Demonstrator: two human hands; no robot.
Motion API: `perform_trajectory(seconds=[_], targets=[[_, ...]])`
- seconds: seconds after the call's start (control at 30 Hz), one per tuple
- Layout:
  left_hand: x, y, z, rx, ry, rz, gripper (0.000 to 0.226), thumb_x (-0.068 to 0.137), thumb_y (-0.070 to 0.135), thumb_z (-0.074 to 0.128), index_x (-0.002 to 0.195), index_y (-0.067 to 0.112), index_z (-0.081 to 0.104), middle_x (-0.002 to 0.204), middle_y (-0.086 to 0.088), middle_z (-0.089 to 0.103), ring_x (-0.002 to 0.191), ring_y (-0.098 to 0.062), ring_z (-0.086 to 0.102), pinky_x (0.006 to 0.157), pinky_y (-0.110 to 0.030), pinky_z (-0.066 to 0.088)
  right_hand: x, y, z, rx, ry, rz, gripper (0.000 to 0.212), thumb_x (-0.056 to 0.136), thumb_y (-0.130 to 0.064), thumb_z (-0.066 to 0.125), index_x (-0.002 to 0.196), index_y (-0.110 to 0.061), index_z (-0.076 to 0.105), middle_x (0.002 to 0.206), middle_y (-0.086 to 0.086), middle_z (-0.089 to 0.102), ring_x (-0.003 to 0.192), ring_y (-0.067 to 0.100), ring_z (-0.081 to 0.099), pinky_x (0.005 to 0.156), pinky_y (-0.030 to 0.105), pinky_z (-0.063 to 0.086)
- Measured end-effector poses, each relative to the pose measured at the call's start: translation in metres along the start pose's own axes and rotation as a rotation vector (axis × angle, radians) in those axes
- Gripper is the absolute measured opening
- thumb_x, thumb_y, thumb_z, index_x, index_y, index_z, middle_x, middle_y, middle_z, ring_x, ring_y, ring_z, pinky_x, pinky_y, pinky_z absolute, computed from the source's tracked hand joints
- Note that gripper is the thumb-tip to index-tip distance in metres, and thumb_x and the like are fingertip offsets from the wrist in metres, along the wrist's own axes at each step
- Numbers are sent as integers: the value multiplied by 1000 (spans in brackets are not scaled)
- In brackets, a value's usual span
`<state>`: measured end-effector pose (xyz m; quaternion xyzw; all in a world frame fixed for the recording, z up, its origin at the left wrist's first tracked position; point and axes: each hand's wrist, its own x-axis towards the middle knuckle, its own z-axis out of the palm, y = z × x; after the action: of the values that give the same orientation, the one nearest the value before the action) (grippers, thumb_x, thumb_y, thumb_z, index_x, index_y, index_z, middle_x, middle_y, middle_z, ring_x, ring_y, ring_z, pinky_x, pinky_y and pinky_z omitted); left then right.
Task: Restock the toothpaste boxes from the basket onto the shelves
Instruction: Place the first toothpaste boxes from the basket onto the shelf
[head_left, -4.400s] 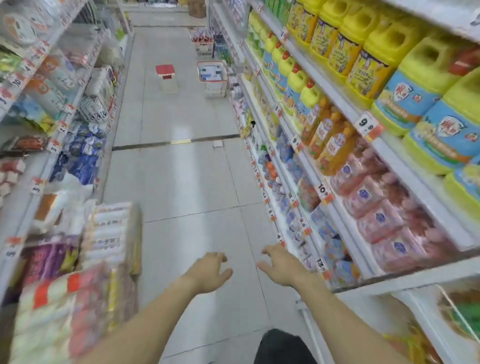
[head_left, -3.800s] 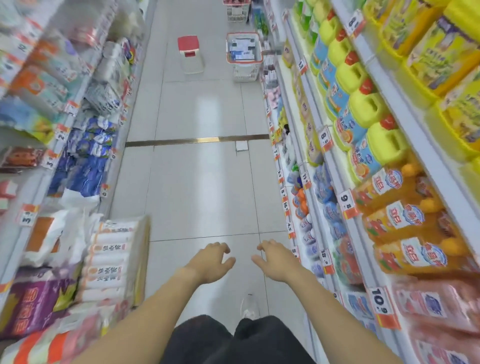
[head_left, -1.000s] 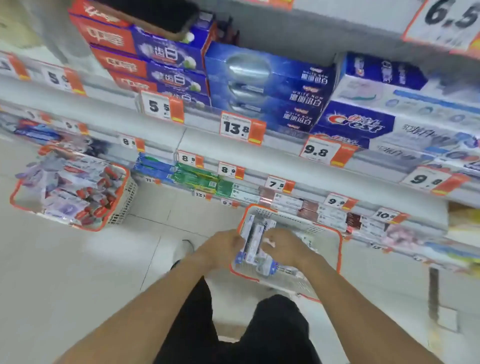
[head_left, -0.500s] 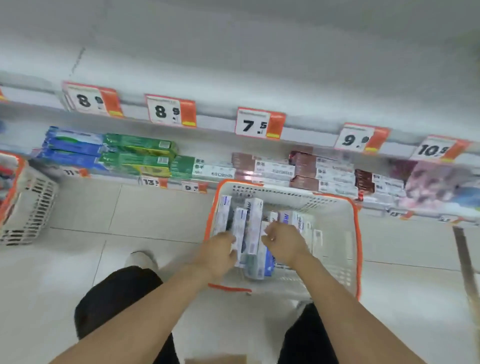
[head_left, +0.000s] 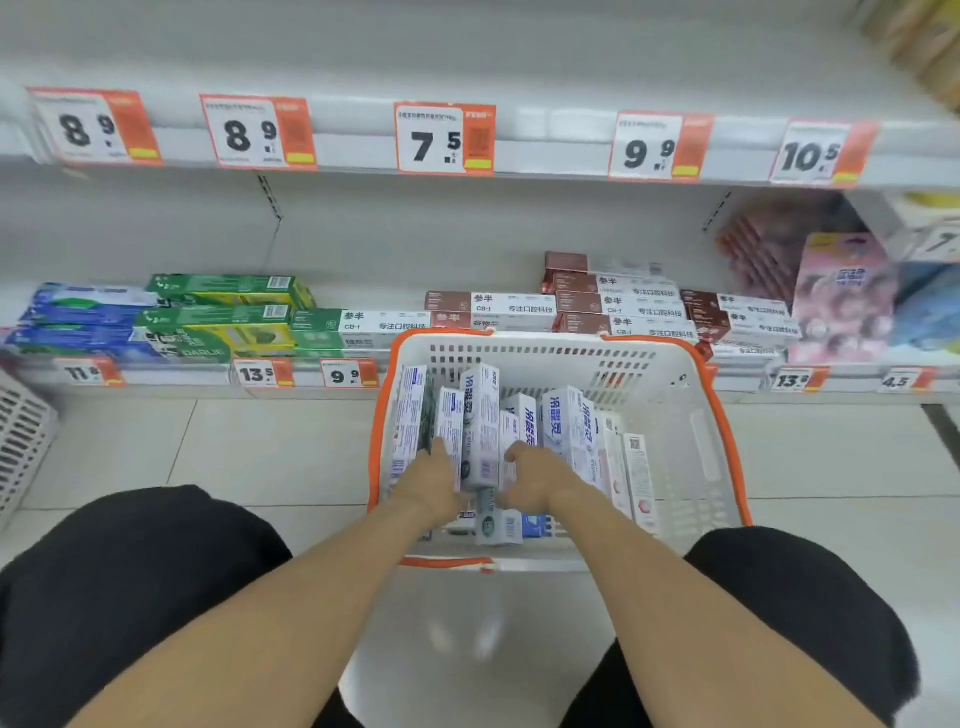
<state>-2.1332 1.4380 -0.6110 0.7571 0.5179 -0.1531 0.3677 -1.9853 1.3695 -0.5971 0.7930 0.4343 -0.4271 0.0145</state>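
Note:
A white basket with an orange rim (head_left: 691, 415) stands on the floor before the bottom shelf (head_left: 176, 374). Several white and blue toothpaste boxes (head_left: 566, 421) stand on end in its left half. Both my hands are down among them. My left hand (head_left: 434, 480) grips a white box (head_left: 480, 421) from the left. My right hand (head_left: 535, 475) curls its fingers round the boxes on that box's right side. The fingertips of both hands are hidden between the boxes.
Green, blue and brown toothpaste boxes (head_left: 223, 317) lie stacked on the bottom shelf behind the basket. The shelf above (head_left: 545, 150) carries price tags and looks bare. A second white basket (head_left: 21, 441) shows at the left edge. My knees flank the basket.
I walked down the aisle with hands free, reached the toothpaste section and crouched. In the last second the view dropped toward the basket, and both hands stayed among the boxes, closing round them.

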Motion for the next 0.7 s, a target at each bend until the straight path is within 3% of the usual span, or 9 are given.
perform_trajectory(seconds=[0.17, 0.33, 0.47, 0.53, 0.6, 0.7], targets=[[-6, -13, 10, 70, 13, 5, 65, 91, 36, 69, 139, 3, 40, 140, -15, 44, 120, -28, 55, 99, -36, 46, -22, 24, 34, 80, 58, 98, 75, 89, -35, 70, 146, -9, 31, 140, 15, 48, 124, 32, 53, 102, 43, 47], [-10, -27, 33, 3, 39, 17, 95, 85, 32, 74, 156, 17, 13, 149, -19, 37, 127, -36, 51, 106, -44, 44, -33, 29, 74, 181, 185, 166, 68, 85, -44, 71, 134, -11, 39, 124, 10, 61, 112, 30, 61, 93, 37, 50], [-13, -25, 44, -127, 64, 14, 98, 87, 26, 72, 158, 23, 5, 157, -20, 26, 132, -35, 47, 106, -42, 43, -29, 27, 75, 206, 233, 164, 66, 85, -38, 75, 134, -9, 42, 120, 8, 61, 109, 27, 60, 91, 34, 49], [-13, -26, 47, -172, 95, 6, 93, 90, 24, 69, 158, 28, 7, 155, -18, 31, 131, -33, 49, 105, -41, 45, -26, 26, 75, 228, 241, 158, 69, 82, -42, 77, 132, -9, 44, 112, 5, 56, 101, 23, 57, 86, 33, 48], [-14, -28, 45, -234, 130, -37, 90, 89, 22, 70, 157, 34, 13, 152, -11, 43, 129, -30, 51, 105, -41, 47, -20, 24, 74, 235, 250, 150, 79, 76, -49, 81, 132, -9, 43, 119, 7, 53, 106, 25, 57, 86, 32, 47], [-18, -27, 40, -400, 90, -127, 100, 79, 20, 81, 157, 28, 18, 145, -2, 52, 127, -27, 55, 106, -38, 46, -10, 21, 76, 246, 243, 174, 80, 73, -44, 86, 130, -8, 42, 126, 13, 51, 110, 28, 59, 85, 34, 49]])
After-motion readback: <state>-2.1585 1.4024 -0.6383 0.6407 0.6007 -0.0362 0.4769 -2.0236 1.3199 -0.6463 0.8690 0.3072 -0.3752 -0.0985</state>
